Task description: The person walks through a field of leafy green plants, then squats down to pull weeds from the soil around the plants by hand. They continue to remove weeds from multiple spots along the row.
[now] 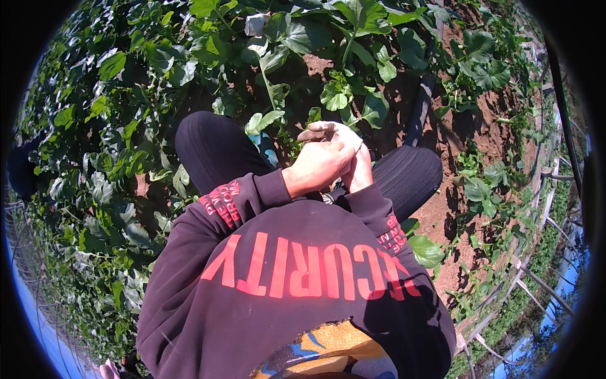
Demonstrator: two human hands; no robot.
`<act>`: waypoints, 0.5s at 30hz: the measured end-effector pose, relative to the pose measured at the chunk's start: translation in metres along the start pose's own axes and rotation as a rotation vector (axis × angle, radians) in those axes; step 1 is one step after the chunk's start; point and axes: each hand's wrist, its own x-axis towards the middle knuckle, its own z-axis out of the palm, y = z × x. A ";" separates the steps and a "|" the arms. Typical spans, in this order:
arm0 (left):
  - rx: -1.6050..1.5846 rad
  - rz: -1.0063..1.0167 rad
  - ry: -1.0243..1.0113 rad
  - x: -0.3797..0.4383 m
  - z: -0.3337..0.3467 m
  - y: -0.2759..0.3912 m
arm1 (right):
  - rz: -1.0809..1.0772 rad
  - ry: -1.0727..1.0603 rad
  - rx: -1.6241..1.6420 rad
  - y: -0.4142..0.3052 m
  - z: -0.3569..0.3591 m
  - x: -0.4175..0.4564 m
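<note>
My right hand [359, 171] wears a pale work glove [348, 135] with soiled fingertips. Its fingers point left, and its palm is largely hidden. Coming across from the left, my bare left hand [316, 166] pinches the glove near its cuff, at the right wrist. Both hands meet above my lap, between my bent knees in black trousers [213, 142]. Just beyond them grow leafy green plants [336, 97] that look like a brassica crop. The dark sweatshirt [312, 222] I wear has red lettering and fills the lower part of the view.
Dense leafy crop [118, 142] covers the left side. A dark pipe or hose [420, 111] runs along bare soil [487, 116] on the right. Beyond it stand a stick frame [516, 270] and a black pole [563, 113]. A white object [257, 23], unclear in kind, lies among leaves ahead.
</note>
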 end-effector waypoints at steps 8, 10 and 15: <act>-0.119 0.061 -0.054 -0.001 -0.001 0.003 | 0.101 -0.214 0.249 -0.004 0.014 0.020; -0.190 0.153 -0.046 -0.006 0.001 0.000 | -0.029 -0.186 0.201 -0.006 0.018 0.017; -0.220 0.235 -0.149 -0.006 -0.003 -0.002 | 0.043 -0.166 0.226 -0.002 0.008 0.027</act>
